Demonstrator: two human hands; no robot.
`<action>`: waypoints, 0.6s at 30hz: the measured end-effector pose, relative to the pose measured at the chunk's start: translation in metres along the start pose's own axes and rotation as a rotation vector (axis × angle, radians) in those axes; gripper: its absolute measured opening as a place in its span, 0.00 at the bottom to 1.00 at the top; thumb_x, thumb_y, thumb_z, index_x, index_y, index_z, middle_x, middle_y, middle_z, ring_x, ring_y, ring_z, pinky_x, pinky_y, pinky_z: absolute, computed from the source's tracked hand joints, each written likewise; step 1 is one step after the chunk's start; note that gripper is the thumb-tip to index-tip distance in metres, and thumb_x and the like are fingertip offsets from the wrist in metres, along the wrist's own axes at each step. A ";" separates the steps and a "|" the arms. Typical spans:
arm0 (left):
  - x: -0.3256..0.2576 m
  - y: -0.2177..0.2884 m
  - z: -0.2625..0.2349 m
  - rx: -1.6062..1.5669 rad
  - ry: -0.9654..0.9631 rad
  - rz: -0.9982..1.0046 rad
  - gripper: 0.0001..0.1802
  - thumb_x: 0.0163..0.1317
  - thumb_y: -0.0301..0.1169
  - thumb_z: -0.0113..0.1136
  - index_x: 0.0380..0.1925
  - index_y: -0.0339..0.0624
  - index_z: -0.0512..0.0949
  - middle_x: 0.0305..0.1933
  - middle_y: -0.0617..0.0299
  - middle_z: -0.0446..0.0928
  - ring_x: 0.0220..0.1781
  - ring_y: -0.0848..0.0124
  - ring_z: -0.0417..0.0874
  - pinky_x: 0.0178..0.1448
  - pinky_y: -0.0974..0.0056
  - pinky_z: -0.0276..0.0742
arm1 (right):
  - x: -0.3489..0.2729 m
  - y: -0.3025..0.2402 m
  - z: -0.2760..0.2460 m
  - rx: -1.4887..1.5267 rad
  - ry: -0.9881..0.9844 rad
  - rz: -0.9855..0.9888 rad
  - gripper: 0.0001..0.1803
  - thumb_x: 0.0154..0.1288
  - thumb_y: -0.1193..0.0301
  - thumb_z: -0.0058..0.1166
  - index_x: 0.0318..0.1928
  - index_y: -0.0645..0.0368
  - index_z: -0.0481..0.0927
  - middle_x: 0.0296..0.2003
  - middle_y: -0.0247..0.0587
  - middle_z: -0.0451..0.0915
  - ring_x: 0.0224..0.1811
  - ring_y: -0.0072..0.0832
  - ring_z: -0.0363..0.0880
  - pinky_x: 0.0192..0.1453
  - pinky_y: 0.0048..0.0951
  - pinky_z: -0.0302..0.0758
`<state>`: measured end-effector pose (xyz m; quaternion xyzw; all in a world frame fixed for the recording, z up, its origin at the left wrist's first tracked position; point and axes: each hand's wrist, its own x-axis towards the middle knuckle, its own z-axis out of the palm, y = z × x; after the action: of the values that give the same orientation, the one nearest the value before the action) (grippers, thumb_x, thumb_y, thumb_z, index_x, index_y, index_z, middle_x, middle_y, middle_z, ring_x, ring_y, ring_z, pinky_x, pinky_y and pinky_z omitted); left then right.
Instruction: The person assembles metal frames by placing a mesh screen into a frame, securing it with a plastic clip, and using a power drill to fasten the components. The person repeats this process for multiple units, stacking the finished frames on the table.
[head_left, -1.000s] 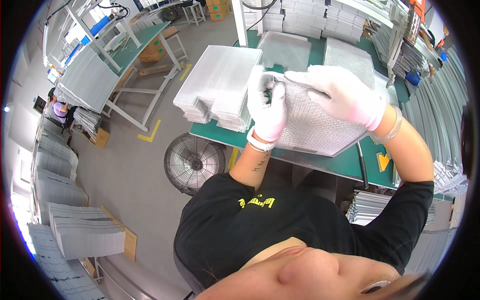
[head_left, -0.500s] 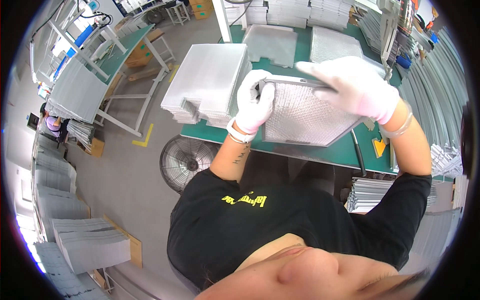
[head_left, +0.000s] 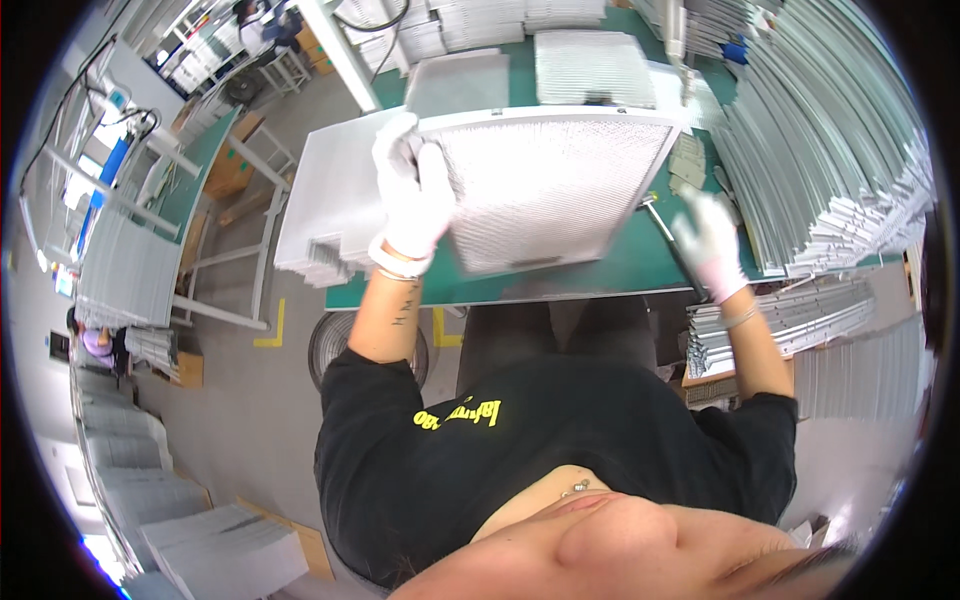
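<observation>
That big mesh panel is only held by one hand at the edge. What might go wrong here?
The left hand alone grips the mesh filter panel by its left edge, so it might tip or slip onto the green bench. The right hand reaches down beside the stacked metal strips, whose ends may snag the glove.

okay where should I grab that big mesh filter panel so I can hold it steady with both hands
Grip the mesh filter panel by its metal frame, not the mesh. The left hand already clamps the left edge; bring the right hand in from the right to the opposite edge, since the flat panel is tilted up off the green table.
</observation>
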<state>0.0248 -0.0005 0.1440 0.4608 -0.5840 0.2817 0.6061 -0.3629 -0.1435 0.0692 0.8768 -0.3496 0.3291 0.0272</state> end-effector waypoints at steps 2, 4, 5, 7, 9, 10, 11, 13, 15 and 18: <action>0.044 0.021 0.014 -0.143 -0.143 0.055 0.19 0.67 0.21 0.54 0.58 0.33 0.73 0.45 0.50 0.82 0.46 0.61 0.84 0.53 0.63 0.80 | -0.073 0.033 0.040 -0.267 -0.442 0.345 0.32 0.60 0.59 0.65 0.62 0.59 0.76 0.51 0.55 0.76 0.52 0.53 0.77 0.55 0.46 0.78; 0.089 0.058 0.031 -0.272 -0.482 0.181 0.22 0.64 0.23 0.58 0.60 0.37 0.74 0.48 0.50 0.84 0.51 0.60 0.86 0.55 0.61 0.81 | -0.101 0.037 0.057 -0.275 -0.345 0.349 0.23 0.65 0.63 0.60 0.57 0.62 0.77 0.44 0.52 0.77 0.46 0.50 0.80 0.49 0.48 0.79; 0.101 0.070 0.045 -0.243 -0.698 0.306 0.25 0.63 0.24 0.60 0.62 0.40 0.73 0.49 0.51 0.84 0.53 0.62 0.86 0.56 0.61 0.81 | -0.103 0.039 0.059 -0.287 -0.337 0.341 0.19 0.68 0.65 0.57 0.55 0.62 0.77 0.43 0.51 0.77 0.44 0.49 0.81 0.48 0.48 0.79; 0.089 0.090 0.099 -0.343 -0.744 0.603 0.24 0.63 0.28 0.57 0.61 0.47 0.75 0.39 0.56 0.84 0.46 0.61 0.86 0.49 0.61 0.82 | -0.105 0.044 0.066 -0.168 -0.211 0.336 0.13 0.71 0.68 0.52 0.51 0.63 0.77 0.39 0.51 0.78 0.39 0.50 0.81 0.45 0.48 0.78; 0.053 0.095 0.140 -0.141 -0.968 0.694 0.22 0.65 0.29 0.54 0.61 0.50 0.75 0.34 0.59 0.81 0.41 0.62 0.85 0.44 0.59 0.81 | -0.111 0.047 0.074 0.242 -0.144 0.490 0.14 0.77 0.66 0.48 0.52 0.63 0.74 0.32 0.42 0.76 0.30 0.34 0.78 0.36 0.36 0.77; 0.037 0.092 0.155 -0.036 -1.072 0.741 0.22 0.66 0.29 0.53 0.60 0.51 0.76 0.31 0.60 0.80 0.39 0.62 0.84 0.41 0.58 0.80 | -0.106 0.035 0.069 0.569 -0.156 0.674 0.14 0.78 0.65 0.47 0.53 0.63 0.73 0.31 0.39 0.74 0.28 0.30 0.77 0.34 0.33 0.76; 0.029 0.087 0.164 -0.051 -1.033 0.745 0.21 0.66 0.29 0.52 0.60 0.52 0.76 0.30 0.60 0.78 0.37 0.62 0.83 0.39 0.58 0.79 | -0.101 0.023 0.059 0.896 -0.158 0.853 0.14 0.79 0.64 0.46 0.54 0.62 0.72 0.30 0.35 0.73 0.26 0.25 0.75 0.32 0.29 0.74; 0.024 0.077 0.171 -0.105 -0.947 0.755 0.21 0.66 0.29 0.52 0.59 0.54 0.76 0.26 0.60 0.74 0.32 0.61 0.81 0.36 0.57 0.76 | -0.108 -0.001 0.045 1.323 -0.063 0.908 0.09 0.80 0.67 0.44 0.52 0.57 0.68 0.31 0.30 0.71 0.23 0.17 0.69 0.26 0.22 0.69; 0.023 0.081 0.173 0.050 -0.973 0.659 0.20 0.67 0.33 0.54 0.59 0.52 0.76 0.28 0.61 0.77 0.31 0.62 0.82 0.36 0.57 0.77 | -0.106 -0.024 0.043 1.426 0.112 0.866 0.07 0.80 0.69 0.45 0.51 0.57 0.67 0.31 0.32 0.71 0.22 0.17 0.67 0.25 0.22 0.68; 0.005 0.068 0.181 0.203 -0.901 0.446 0.14 0.68 0.39 0.56 0.48 0.48 0.80 0.27 0.62 0.79 0.31 0.63 0.82 0.37 0.56 0.77 | -0.092 -0.045 0.035 1.630 0.327 0.787 0.10 0.82 0.65 0.42 0.53 0.58 0.67 0.28 0.33 0.69 0.18 0.18 0.62 0.21 0.23 0.65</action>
<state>-0.1157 -0.1337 0.1450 0.4572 -0.8411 0.2328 0.1714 -0.3648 -0.0642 -0.0048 0.3852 -0.2745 0.5791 -0.6640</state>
